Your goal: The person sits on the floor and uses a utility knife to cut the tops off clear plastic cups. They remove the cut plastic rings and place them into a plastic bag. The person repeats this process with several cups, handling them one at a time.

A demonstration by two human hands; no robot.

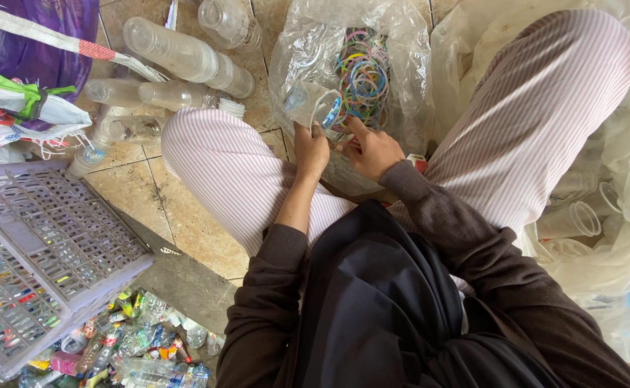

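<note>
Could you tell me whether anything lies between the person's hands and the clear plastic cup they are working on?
Nothing visible does. The left hand already grips the clear plastic cup, and the right hand touches its rim band directly. The bag of coloured rings lies just behind the cup, not between.

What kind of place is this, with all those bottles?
Probably a spot where used plastic is sorted for recycling. Clear cups lie stacked on the tiled floor, a bag holds colourful plastic rings, and crushed bottles pile up under a crate.
</note>
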